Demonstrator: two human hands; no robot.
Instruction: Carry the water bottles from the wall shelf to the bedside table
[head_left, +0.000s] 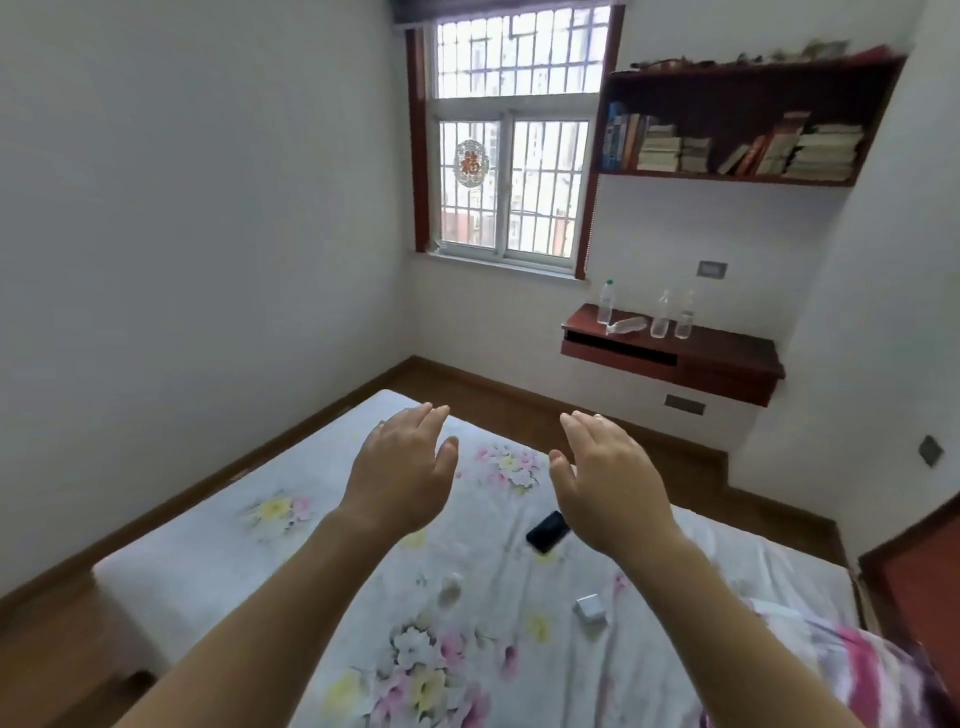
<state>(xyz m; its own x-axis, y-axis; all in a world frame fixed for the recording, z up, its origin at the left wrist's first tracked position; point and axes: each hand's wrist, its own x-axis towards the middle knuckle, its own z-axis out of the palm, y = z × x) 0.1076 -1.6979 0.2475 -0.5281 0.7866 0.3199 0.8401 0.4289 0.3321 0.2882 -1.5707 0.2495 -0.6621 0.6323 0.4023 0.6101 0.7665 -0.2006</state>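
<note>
Several clear plastic water bottles are on the low dark-red wall shelf (727, 345) at the far right. One with a green cap (605, 304) stands at its left end, one (626, 326) lies on its side, and two more (661, 317) (685, 317) stand upright beside it. My left hand (402, 470) and my right hand (605, 478) are held out over the bed, palms down, fingers apart, holding nothing. Both are well short of the shelf. No bedside table shows in the head view.
A bed (260, 545) with a floral sheet fills the foreground. A black phone (548, 531), a small white box (591, 608) and a small clear item (450, 590) lie on it. A bookshelf (737, 179) hangs above the low shelf. Wooden floor runs between bed and walls.
</note>
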